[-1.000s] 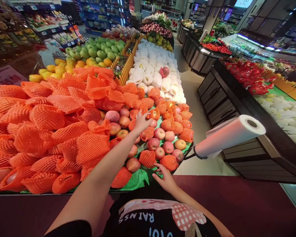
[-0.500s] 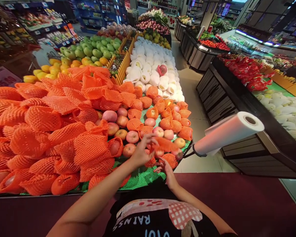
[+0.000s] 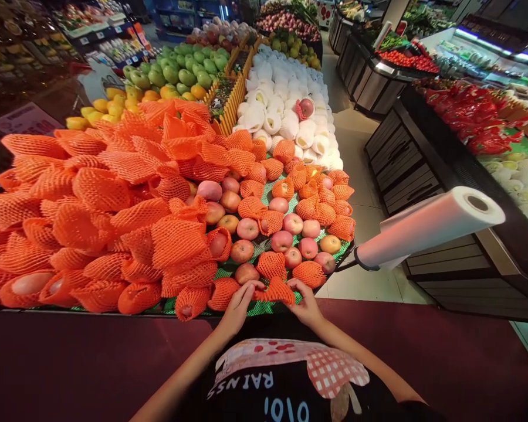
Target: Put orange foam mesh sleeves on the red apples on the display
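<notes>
Right now both my hands are at the front edge of the fruit stand (image 3: 114, 313). My left hand (image 3: 236, 306) pinches the left end of an orange foam net (image 3: 276, 290) and my right hand (image 3: 307, 305) pinches its right end, so the net is stretched flat between them, low over the green mesh liner (image 3: 264, 309) that covers the stand. From this angle I cannot quite tell whether any fruit is inside the net; it looks empty.

Just behind the net sits a patch of bare red apples (image 3: 282, 240), lying loose on the liner. Around them are apples already wrapped in orange nets (image 3: 176, 240), and to my left those wrapped ones are heaped high across most of this section. Beyond a yellow slatted divider (image 3: 227, 108) the next section holds fruit in white foam nets (image 3: 286, 111), with one red fruit (image 3: 307, 107) showing among them. Further back on the left is a bin of green fruit (image 3: 180, 67) with yellow fruit (image 3: 97, 111) beside it.

A roll of clear plastic bags (image 3: 429, 225) juts out from the stand's right corner, well apart from my right hand.
</notes>
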Action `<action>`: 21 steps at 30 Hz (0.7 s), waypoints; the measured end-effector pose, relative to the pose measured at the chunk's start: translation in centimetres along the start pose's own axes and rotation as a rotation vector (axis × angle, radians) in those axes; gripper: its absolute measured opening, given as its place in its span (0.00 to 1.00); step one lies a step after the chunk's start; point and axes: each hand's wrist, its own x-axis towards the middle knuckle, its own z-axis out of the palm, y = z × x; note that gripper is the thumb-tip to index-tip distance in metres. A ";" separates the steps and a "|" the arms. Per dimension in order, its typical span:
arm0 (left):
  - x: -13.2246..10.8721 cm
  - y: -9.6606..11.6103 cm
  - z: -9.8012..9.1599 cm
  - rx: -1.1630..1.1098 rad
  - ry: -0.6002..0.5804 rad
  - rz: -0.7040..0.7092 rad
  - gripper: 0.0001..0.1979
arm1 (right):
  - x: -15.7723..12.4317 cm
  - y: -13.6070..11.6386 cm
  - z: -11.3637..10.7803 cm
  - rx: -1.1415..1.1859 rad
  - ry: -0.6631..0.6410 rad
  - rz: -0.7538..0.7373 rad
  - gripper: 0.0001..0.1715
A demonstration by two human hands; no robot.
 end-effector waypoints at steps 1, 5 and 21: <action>0.0 -0.4 0.4 -0.034 0.016 -0.022 0.22 | 0.0 -0.3 0.0 -0.004 -0.032 -0.029 0.11; 0.1 -1.0 1.9 -0.058 -0.156 -0.019 0.25 | 0.0 -0.8 0.2 0.106 -0.153 -0.003 0.16; 2.8 -2.0 -1.4 1.174 0.246 0.074 0.34 | 0.1 0.8 -0.2 0.313 0.304 0.210 0.32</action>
